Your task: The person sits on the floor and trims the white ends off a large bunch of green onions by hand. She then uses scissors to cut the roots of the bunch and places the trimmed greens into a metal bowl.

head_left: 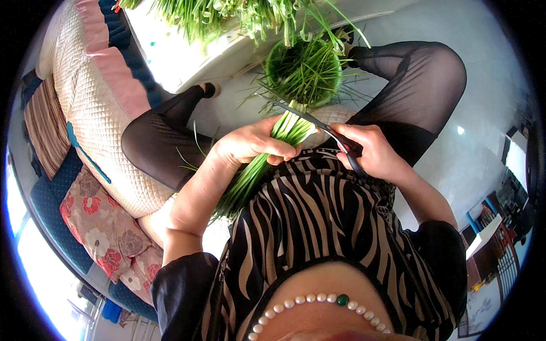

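Observation:
My left hand (pixel 256 143) grips a bundle of long green stalks (pixel 256 170), which look like garlic chives. Their pale cut ends point up and away from me, and the leafy part hangs down beside my lap. In my right hand (pixel 371 149) is a pair of scissors (pixel 337 135) with dark handles. Its blades reach leftward over the pale ends of the bundle; whether they touch the stalks I cannot tell. Just beyond, on the floor, stands a green basin (pixel 340 81) heaped with loose green trimmings (pixel 305 68).
More bunches of green stalks (pixel 230 17) lie on a white table (pixel 170 55) at the top. Stray trimmings are scattered on the floor around the basin. A sofa with a quilted cover (pixel 98 85) and a floral cushion (pixel 102 230) runs along the left.

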`<action>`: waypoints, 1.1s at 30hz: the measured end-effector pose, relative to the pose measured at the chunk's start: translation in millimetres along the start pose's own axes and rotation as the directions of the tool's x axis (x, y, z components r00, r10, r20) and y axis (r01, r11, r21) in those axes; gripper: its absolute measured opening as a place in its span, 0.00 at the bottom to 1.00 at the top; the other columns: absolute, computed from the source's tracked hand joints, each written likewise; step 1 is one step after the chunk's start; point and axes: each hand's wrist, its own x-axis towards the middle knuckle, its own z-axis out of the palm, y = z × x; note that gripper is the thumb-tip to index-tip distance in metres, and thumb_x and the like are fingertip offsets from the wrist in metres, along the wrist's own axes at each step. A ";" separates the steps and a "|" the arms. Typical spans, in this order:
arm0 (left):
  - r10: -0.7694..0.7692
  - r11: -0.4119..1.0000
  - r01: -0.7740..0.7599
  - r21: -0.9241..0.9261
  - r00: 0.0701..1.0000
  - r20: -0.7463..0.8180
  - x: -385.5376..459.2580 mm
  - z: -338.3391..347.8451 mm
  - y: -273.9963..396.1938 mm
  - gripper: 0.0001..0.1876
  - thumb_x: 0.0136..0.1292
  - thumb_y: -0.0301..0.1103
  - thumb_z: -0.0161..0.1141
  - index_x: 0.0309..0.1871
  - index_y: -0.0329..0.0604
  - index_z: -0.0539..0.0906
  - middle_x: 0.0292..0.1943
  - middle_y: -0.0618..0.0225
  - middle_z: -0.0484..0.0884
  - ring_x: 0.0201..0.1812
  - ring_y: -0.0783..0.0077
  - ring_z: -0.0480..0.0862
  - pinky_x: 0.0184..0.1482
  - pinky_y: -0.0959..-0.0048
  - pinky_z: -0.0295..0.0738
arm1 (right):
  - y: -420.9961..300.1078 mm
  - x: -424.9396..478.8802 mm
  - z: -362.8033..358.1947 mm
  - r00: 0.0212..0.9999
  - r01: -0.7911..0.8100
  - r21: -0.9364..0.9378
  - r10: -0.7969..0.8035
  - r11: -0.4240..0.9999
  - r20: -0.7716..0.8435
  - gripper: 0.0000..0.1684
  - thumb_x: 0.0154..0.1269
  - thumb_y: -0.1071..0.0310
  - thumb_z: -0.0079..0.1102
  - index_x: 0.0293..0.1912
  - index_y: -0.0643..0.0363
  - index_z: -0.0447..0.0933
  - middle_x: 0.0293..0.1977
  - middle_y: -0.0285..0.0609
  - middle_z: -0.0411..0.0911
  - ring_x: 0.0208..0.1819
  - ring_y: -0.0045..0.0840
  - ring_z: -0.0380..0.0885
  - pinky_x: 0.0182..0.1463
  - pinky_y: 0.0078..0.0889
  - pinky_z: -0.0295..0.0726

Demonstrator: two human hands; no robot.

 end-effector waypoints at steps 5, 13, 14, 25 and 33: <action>-0.005 1.000 0.005 0.028 1.000 -0.006 -0.4 -0.7 -2.6 0.32 0.53 0.19 0.63 0.64 0.40 0.70 0.34 0.65 0.78 0.27 0.81 0.76 0.24 0.86 0.69 | 0.0 -2.7 0.0 1.000 0.020 -0.018 -0.020 1.000 -0.012 0.29 0.48 0.79 0.65 0.53 0.63 0.75 0.22 0.46 0.73 0.21 0.32 0.74 0.31 0.31 0.75; -0.005 0.998 0.005 0.061 1.000 0.001 -0.8 1.9 -2.1 0.33 0.52 0.19 0.63 0.65 0.40 0.70 0.34 0.66 0.78 0.26 0.81 0.75 0.24 0.86 0.69 | 0.6 -8.0 -0.5 0.998 0.053 -0.048 -0.054 0.997 -0.024 0.27 0.48 0.79 0.65 0.52 0.64 0.74 0.23 0.49 0.73 0.22 0.37 0.74 0.31 0.33 0.75; -0.005 0.998 0.005 0.064 1.000 0.005 -0.7 2.2 -1.9 0.33 0.52 0.19 0.63 0.65 0.40 0.70 0.34 0.66 0.78 0.26 0.82 0.75 0.24 0.86 0.68 | 0.6 -8.7 -0.6 0.998 0.056 -0.051 -0.057 0.997 -0.027 0.27 0.48 0.78 0.65 0.52 0.64 0.74 0.23 0.50 0.73 0.23 0.38 0.74 0.31 0.33 0.75; 0.045 0.992 -0.046 0.120 0.999 0.009 -5.6 8.6 1.1 0.28 0.55 0.22 0.66 0.60 0.38 0.69 0.33 0.69 0.78 0.26 0.81 0.76 0.23 0.84 0.71 | -7.7 -12.6 -14.9 0.995 0.102 -0.111 -0.102 0.989 0.008 0.27 0.48 0.79 0.68 0.51 0.67 0.74 0.26 0.42 0.75 0.25 0.23 0.76 0.33 0.27 0.76; 0.319 0.762 -0.230 0.605 0.947 -0.042 -72.0 43.1 48.6 0.27 0.53 0.21 0.66 0.59 0.35 0.73 0.36 0.73 0.79 0.34 0.81 0.76 0.37 0.81 0.73 | -53.2 13.0 -79.3 0.980 0.027 -0.127 -0.051 0.992 -0.193 0.42 0.45 0.75 0.75 0.61 0.60 0.68 0.33 0.42 0.78 0.35 0.23 0.78 0.44 0.29 0.77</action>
